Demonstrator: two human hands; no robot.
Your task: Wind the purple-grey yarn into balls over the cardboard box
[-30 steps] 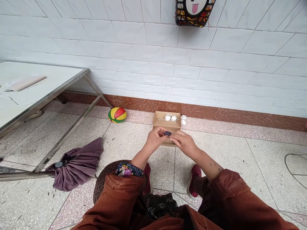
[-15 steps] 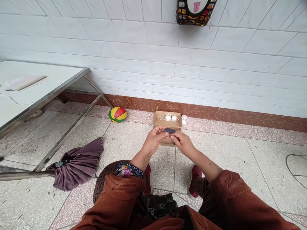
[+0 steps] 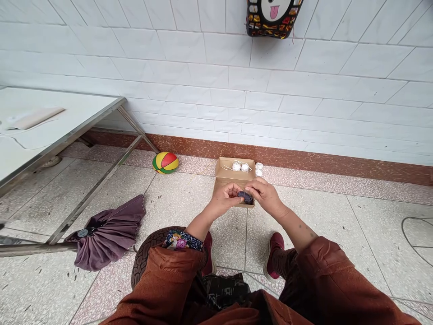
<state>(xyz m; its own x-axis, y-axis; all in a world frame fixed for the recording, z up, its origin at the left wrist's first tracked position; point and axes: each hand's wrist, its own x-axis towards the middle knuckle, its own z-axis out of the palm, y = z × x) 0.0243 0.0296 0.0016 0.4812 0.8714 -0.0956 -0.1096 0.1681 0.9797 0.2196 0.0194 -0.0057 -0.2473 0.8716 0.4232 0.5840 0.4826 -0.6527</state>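
A small dark blue-purple wad of yarn [image 3: 247, 198] sits at the fingertips of my left hand [image 3: 226, 199], whose thumb lies along its near side. My right hand [image 3: 265, 195] is just above and to the right of the yarn, thumb and fingers pinched together. What that pinch holds is too small to make out. Below both hands stands an open cardboard box [image 3: 221, 184], partly covered by them. Two white yarn balls [image 3: 240, 166] with loose strands lie in its raised lid part, and two more white balls [image 3: 259, 169] rest on the floor to its right.
A metal-framed table [image 3: 84, 106] stands at left, with a folded umbrella [image 3: 108, 232] by its leg. A coloured ball [image 3: 165, 162] lies near the tiled wall [image 3: 189, 72]. A dark patterned bag [image 3: 273, 20] hangs above. A thin wire frame [image 3: 411, 232] is at right.
The yarn has come down and slightly right, tilting. My right hand has shifted from its right end to above it, while my left hand keeps hold.
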